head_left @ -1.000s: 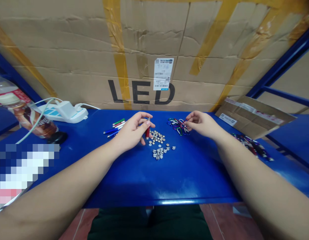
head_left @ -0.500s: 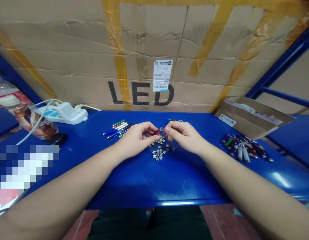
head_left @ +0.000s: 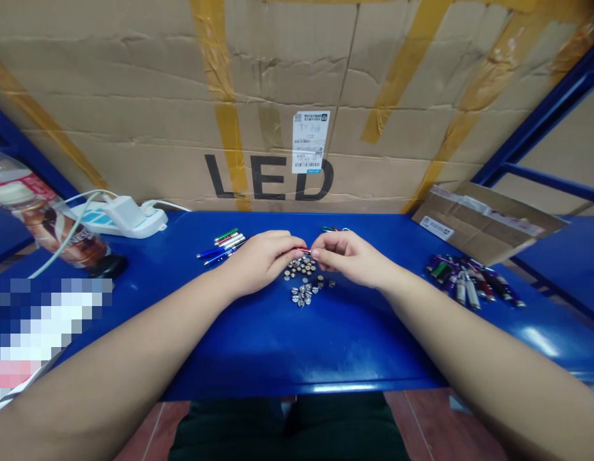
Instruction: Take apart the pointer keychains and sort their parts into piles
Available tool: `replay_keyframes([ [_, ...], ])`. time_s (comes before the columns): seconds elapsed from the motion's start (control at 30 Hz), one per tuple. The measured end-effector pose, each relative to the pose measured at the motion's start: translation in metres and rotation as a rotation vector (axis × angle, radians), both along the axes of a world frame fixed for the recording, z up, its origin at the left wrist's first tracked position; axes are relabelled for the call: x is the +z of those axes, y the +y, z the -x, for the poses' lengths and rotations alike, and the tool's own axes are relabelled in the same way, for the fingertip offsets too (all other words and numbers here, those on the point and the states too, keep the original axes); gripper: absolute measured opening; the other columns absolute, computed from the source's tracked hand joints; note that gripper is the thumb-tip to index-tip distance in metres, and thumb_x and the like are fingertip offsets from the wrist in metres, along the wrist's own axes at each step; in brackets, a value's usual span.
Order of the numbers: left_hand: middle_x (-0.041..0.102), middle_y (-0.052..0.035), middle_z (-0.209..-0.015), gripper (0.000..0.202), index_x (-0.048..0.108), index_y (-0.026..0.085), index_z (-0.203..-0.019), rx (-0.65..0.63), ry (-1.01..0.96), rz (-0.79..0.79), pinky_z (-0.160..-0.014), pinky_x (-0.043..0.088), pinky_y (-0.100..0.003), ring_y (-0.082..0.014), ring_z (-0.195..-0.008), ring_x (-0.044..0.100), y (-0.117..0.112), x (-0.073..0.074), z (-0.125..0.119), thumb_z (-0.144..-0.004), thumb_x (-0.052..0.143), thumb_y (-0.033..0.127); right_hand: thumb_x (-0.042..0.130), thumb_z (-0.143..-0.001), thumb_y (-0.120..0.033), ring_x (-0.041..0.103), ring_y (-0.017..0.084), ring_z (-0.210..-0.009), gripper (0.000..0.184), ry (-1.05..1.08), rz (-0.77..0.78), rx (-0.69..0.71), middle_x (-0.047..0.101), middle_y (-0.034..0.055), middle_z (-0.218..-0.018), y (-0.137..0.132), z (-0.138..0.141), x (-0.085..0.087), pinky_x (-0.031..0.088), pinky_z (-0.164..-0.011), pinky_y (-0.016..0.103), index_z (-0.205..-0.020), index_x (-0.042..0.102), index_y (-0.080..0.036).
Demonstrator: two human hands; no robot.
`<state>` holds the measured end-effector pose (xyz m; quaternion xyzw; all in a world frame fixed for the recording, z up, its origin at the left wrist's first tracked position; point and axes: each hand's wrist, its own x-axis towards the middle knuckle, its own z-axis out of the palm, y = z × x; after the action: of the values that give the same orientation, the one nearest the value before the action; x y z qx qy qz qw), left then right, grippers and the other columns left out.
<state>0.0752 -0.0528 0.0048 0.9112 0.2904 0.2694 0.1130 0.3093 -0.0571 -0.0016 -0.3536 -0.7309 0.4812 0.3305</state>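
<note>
Pinching one red tube (head_left: 303, 250) between fingertips: left hand (head_left: 265, 259) and right hand (head_left: 352, 259), both closed narrow. Just beneath both, metal discs (head_left: 304, 267); on their near side, silver bits (head_left: 303, 294). Beside left hand, assorted pens (head_left: 223, 245). Behind right hand, clips (head_left: 330, 228) perhaps, mostly hidden. Well right of it, heaped tubes (head_left: 474, 283). Beyond both, large carton (head_left: 268, 121).

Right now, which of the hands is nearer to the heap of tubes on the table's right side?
Right: the right hand is left of the heap of tubes, apart from it; the left hand is farther left.
</note>
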Motion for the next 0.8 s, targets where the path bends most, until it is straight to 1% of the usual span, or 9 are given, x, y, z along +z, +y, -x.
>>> replay_keyframes([
  [0.17,0.073,-0.0081,-0.104,0.030,0.071,0.020,-0.113,-0.021,0.015,0.067,-0.089,0.049,-0.033,-0.0227,-0.100,0.067,0.0018,0.0021,0.0027,-0.106,0.046,0.034,0.067,-0.092,-0.050,0.050,0.013,-0.060,0.033,-0.122,-0.223,-0.042,0.059,-0.0009,-0.067,-0.0023,-0.0021,0.0003,0.040,-0.056,0.027,-0.086,0.068,-0.018],
  [0.27,0.075,-0.0074,-0.108,0.031,0.071,0.022,-0.114,-0.054,0.046,0.094,-0.091,0.049,-0.033,-0.0226,-0.101,0.068,0.0041,0.0022,0.0046,-0.106,0.045,0.037,0.064,-0.095,-0.045,0.049,0.013,-0.061,0.029,-0.165,-0.309,-0.015,0.059,-0.0005,-0.068,-0.0033,-0.0044,0.0010,0.039,-0.057,0.026,-0.087,0.069,-0.018],
  [0.4,0.076,-0.0063,-0.107,0.032,0.072,0.023,-0.112,-0.086,0.108,0.122,-0.089,0.048,-0.033,-0.0231,-0.099,0.069,0.0056,0.0042,0.0067,-0.107,0.044,0.040,0.061,-0.098,-0.040,0.049,0.013,-0.060,0.026,-0.224,-0.422,0.030,0.060,-0.0009,-0.067,-0.0045,-0.0062,0.0047,0.039,-0.056,0.025,-0.085,0.067,-0.018],
  [0.5,0.077,-0.0054,-0.101,0.033,0.072,0.023,-0.108,-0.091,0.125,0.163,-0.086,0.046,-0.032,-0.0226,-0.095,0.069,0.0056,0.0059,0.0076,-0.107,0.044,0.041,0.058,-0.100,-0.034,0.051,0.013,-0.059,0.022,-0.298,-0.573,0.051,0.062,-0.0010,-0.066,-0.0048,-0.0060,0.0069,0.040,-0.058,0.026,-0.085,0.066,-0.019],
  [0.57,0.077,-0.0045,-0.101,0.034,0.073,0.022,-0.108,-0.073,0.107,0.250,-0.083,0.046,-0.030,-0.0216,-0.093,0.069,0.0059,0.0064,0.0079,-0.106,0.046,0.043,0.056,-0.101,-0.029,0.057,0.015,-0.065,0.020,-0.354,-0.713,0.060,0.066,0.0016,-0.072,-0.0046,-0.0054,0.0066,0.044,-0.064,0.027,-0.086,0.066,-0.019],
  [0.63,0.076,-0.0033,-0.098,0.035,0.073,0.023,-0.108,-0.045,0.081,0.385,-0.079,0.046,-0.029,-0.0205,-0.088,0.068,0.0064,0.0069,0.0084,-0.104,0.048,0.046,0.054,-0.104,-0.027,0.061,0.018,-0.074,0.020,-0.406,-0.852,0.081,0.070,0.0052,-0.080,-0.0041,-0.0044,0.0049,0.047,-0.071,0.030,-0.089,0.066,-0.019],
  [0.67,0.075,-0.0027,-0.094,0.035,0.074,0.022,-0.105,-0.036,0.072,0.456,-0.075,0.046,-0.028,-0.0197,-0.083,0.066,0.0065,0.0074,0.0086,-0.103,0.050,0.048,0.052,-0.105,-0.026,0.062,0.019,-0.076,0.022,-0.430,-0.917,0.095,0.070,0.0067,-0.083,-0.0039,-0.0037,0.0037,0.048,-0.073,0.031,-0.090,0.066,-0.019],
  [0.73,0.070,-0.0013,-0.081,0.035,0.074,0.021,-0.092,-0.031,0.046,0.570,-0.068,0.045,-0.027,-0.0171,-0.072,0.060,0.0062,0.0087,0.0092,-0.099,0.056,0.050,0.047,-0.107,-0.025,0.059,0.020,-0.075,0.027,-0.482,-1.050,0.109,0.067,0.0077,-0.081,-0.0036,-0.0020,0.0014,0.048,-0.071,0.031,-0.089,0.066,-0.018],
  [0.8,0.059,0.0009,-0.067,0.037,0.072,0.019,-0.083,-0.020,0.002,0.705,-0.057,0.040,-0.025,-0.0136,-0.060,0.050,0.0051,0.0100,0.0101,-0.094,0.062,0.053,0.044,-0.109,-0.023,0.055,0.020,-0.071,0.032,-0.544,-1.188,0.111,0.064,0.0075,-0.076,-0.0034,0.0002,-0.0002,0.045,-0.068,0.032,-0.085,0.065,-0.017],
])
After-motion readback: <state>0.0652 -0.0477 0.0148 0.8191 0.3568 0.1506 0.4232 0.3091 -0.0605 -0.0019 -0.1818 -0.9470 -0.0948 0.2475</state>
